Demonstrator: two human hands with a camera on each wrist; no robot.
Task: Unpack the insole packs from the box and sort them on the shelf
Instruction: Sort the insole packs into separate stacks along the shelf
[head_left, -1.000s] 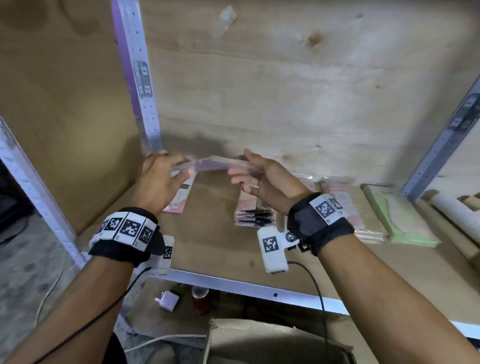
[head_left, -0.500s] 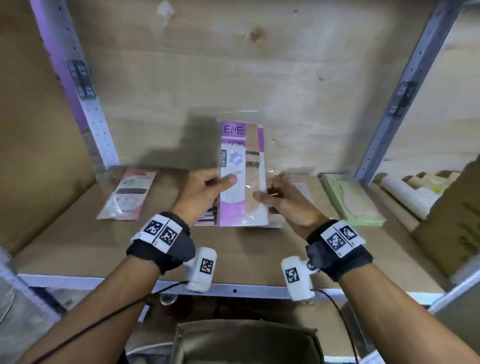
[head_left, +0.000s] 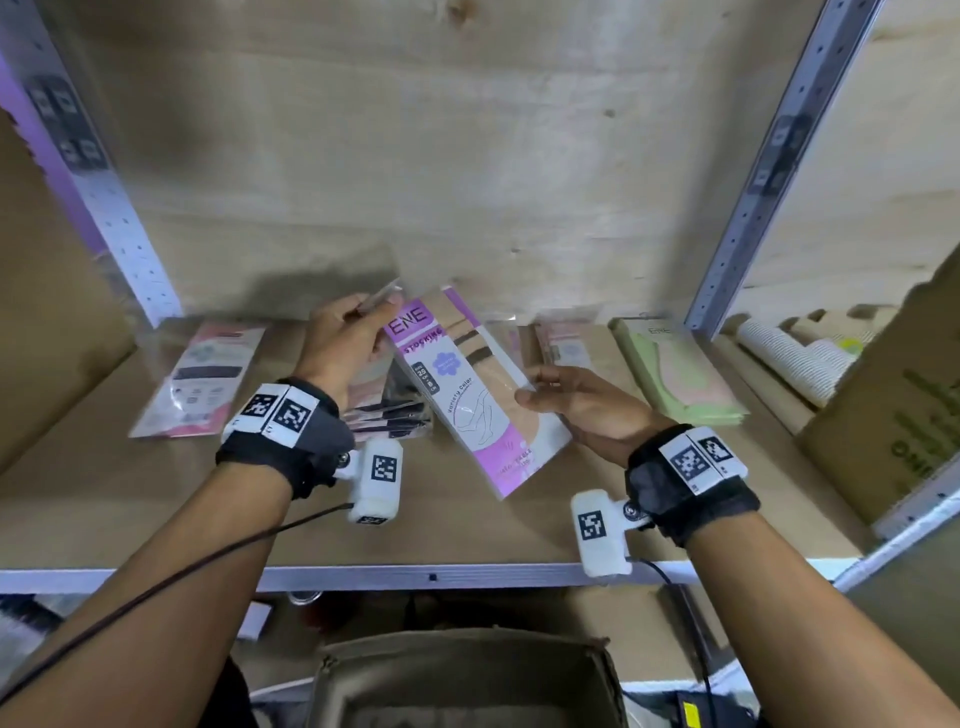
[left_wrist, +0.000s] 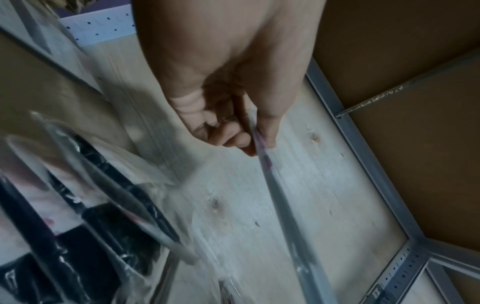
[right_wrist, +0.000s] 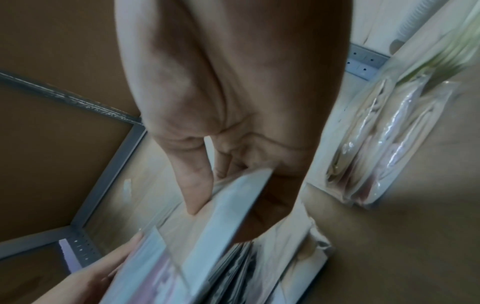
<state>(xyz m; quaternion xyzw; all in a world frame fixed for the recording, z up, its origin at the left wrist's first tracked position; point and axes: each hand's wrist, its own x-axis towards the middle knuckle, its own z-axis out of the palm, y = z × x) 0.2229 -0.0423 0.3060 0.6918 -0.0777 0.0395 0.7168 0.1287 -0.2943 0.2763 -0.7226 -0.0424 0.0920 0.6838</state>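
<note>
A purple and beige pack (head_left: 467, 400) printed ENE hangs slanted over the shelf board (head_left: 156, 499), its top leaning left. My right hand (head_left: 530, 387) grips its right edge, thumb on the front and fingers behind, as the right wrist view (right_wrist: 207, 197) also shows. My left hand (head_left: 376, 317) is at the pack's top left corner. It pinches a second, thin clear-wrapped pack (left_wrist: 275, 189), seen edge-on between thumb and fingers (left_wrist: 255, 142). The open cardboard box (head_left: 467, 675) sits below the shelf's front rail.
On the shelf lie a pink pack (head_left: 200, 379) at the left, a stack of dark and pink packs (head_left: 389, 415) under my hands, pink packs (head_left: 563, 348) and green packs (head_left: 680, 374) further right. Metal uprights (head_left: 769, 171) frame the bay. A carton (head_left: 893, 415) stands at the right.
The purple pack has tipped from upright to slanted, and its top now leans left. My left hand has risen to its top corner, pinching a thin pack. The right hand still holds the right edge.
</note>
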